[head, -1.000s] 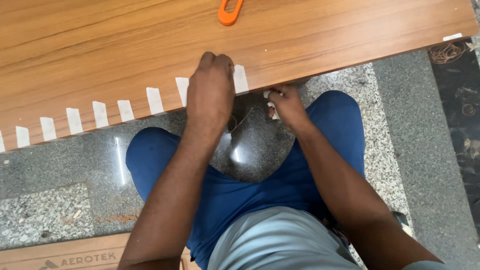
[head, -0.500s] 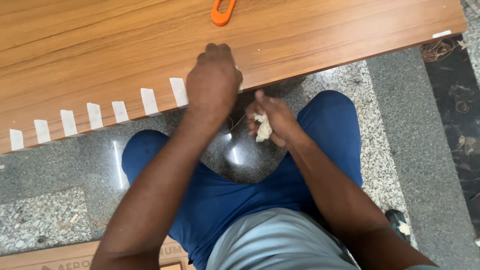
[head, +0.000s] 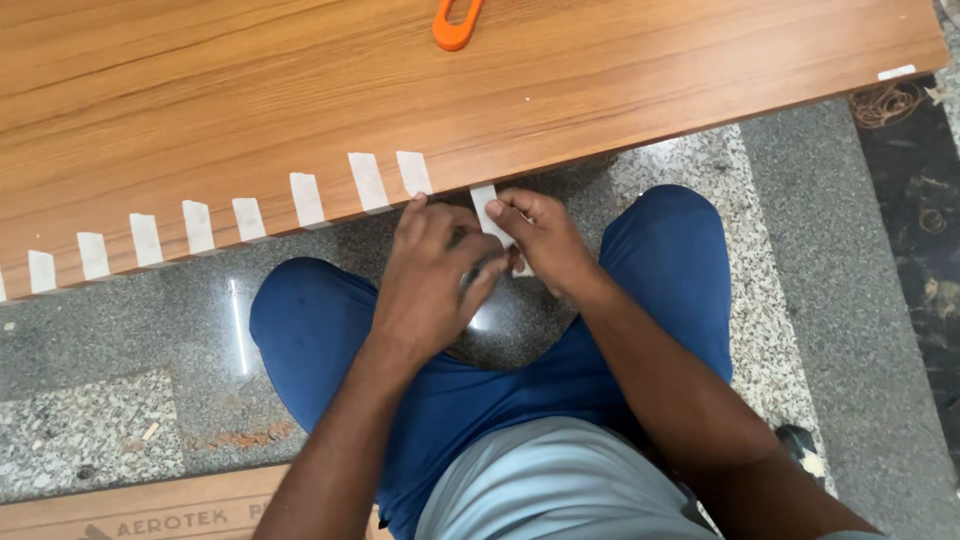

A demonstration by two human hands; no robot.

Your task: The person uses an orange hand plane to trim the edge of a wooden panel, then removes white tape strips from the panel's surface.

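While the right hand (head: 545,240) pinches a white tape strip (head: 487,207) between thumb and fingertips, its upper end lies against the near edge of the wooden board (head: 620,90) and its lower end disappears under the fingers. Just beside it, the left hand (head: 432,275) is curled, knuckles up, its fingertips close to the same strip; whether they grip the strip or something dark tucked beneath the palm cannot be told. Both hands meet just below the board's edge, above the person's blue-trousered knees (head: 320,330).

Left of the held strip, a row of tape strips (head: 250,218) is already stuck over the board's edge, evenly spaced and running off toward the left side of the view. The nearest two sit just beside the left hand's fingertips. An orange tool (head: 455,25) lies on the board near the top, well apart from the hands. Under the board is a polished granite floor (head: 120,330), and a cardboard piece (head: 150,510) shows at the bottom left.
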